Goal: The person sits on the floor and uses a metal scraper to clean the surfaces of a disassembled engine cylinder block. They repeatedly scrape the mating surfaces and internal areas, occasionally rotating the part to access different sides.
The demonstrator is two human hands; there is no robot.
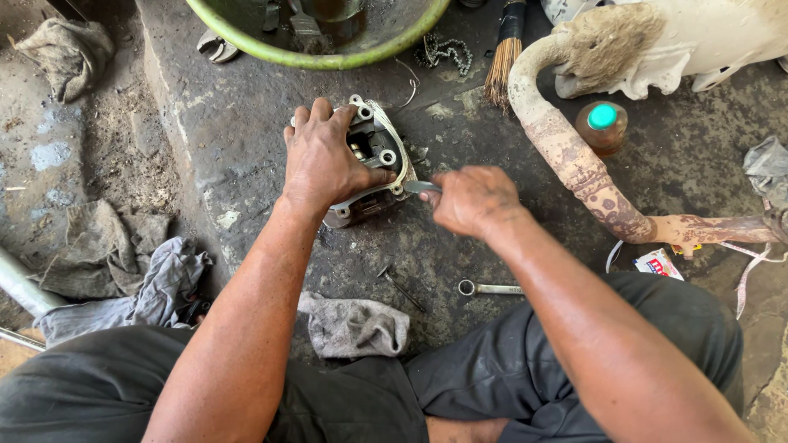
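Observation:
A grey metal engine part (379, 148), an open casting with bolt holes at its corners, lies on the dark concrete floor in the middle. My left hand (322, 160) lies over its left side and grips it, thumb across the lower edge. To its right, my right hand (469, 199) is closed around a thin metal tool (420, 187). The tool's tip touches the part's lower right corner. My legs in dark trousers fill the bottom of the view.
A rusty curved exhaust pipe (574, 168) runs at the right, beside a small bottle with a teal cap (602, 125). A green basin (328, 56) stands at the top. A spanner (491, 289), grey rags (355, 326), a brush (502, 61) and a chain (443, 51) lie around.

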